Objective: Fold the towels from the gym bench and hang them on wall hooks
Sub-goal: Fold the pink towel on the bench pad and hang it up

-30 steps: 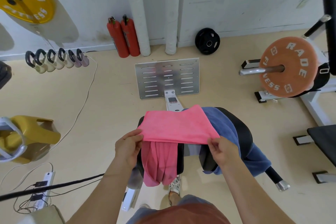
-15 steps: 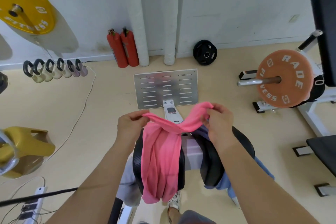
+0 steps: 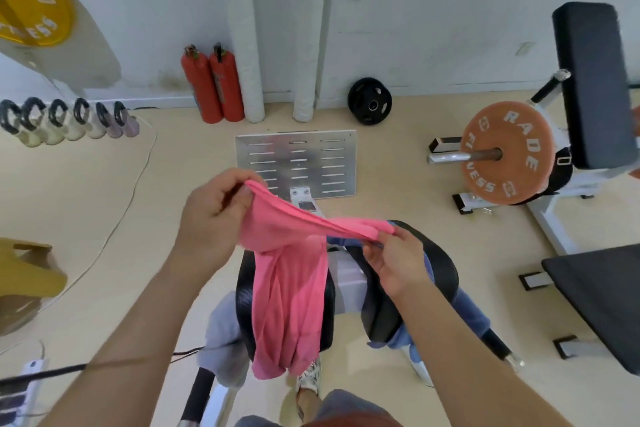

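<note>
Clearly limp and light, the pink towel sagged between my left hand and right hand, each pinching its top edge; corners looked safest.

The left hand is raised higher and farther forward than the right hand, both pinching.
</note>
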Tool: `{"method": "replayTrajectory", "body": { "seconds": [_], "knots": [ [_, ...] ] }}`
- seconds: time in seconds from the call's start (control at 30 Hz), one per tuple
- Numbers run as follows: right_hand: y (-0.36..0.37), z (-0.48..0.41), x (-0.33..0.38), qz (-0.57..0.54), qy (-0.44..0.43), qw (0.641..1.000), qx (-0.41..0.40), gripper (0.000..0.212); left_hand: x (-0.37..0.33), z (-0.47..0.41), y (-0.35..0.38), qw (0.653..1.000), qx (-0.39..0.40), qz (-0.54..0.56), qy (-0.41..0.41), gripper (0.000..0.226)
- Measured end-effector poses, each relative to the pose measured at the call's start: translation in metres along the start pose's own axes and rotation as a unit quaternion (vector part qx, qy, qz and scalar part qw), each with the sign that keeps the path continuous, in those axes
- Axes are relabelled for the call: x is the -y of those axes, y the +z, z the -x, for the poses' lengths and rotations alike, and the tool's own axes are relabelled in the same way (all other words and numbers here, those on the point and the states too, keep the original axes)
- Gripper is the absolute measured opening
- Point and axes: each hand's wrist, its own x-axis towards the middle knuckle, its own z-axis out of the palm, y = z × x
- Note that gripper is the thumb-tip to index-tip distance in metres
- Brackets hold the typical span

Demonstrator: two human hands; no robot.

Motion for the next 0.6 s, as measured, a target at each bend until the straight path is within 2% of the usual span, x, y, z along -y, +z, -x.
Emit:
{"method": "replayTrajectory", "body": {
  "seconds": [0.1,0.17,0.2,0.3,0.43,0.5,0.6],
  "knots": [
    [-0.011,0.006,-0.006,-0.06,0.063,0.996,0.004,0.021,0.025,0.014,0.005,0.984,0.149,-0.069,-0.067,0.034],
    [-0.012,0.007,-0.001,-0.094,0.066,0.993,0.034,0.018,0.041,0.028,0.008,0.956,0.245,-0.133,-0.09,0.033],
    [-0.01,0.008,0.003,-0.102,0.058,0.991,0.056,0.015,0.044,0.033,0.01,0.948,0.264,-0.147,-0.1,0.028],
    [0.007,0.017,0.016,-0.072,0.01,0.989,0.131,0.014,0.039,0.036,0.013,0.957,0.236,-0.126,-0.115,0.023],
    [0.035,0.051,0.038,0.139,-0.09,0.959,0.23,0.008,-0.001,0.024,0.008,0.982,0.17,-0.056,-0.067,0.022],
    [0.047,0.071,0.048,0.201,-0.156,0.937,0.238,0.008,-0.027,0.02,0.001,0.988,0.145,-0.042,-0.04,0.02],
    [0.061,0.099,0.062,0.281,-0.275,0.897,0.2,0.015,-0.058,0.017,-0.012,0.992,0.129,0.01,-0.01,0.027]
  ]
}}
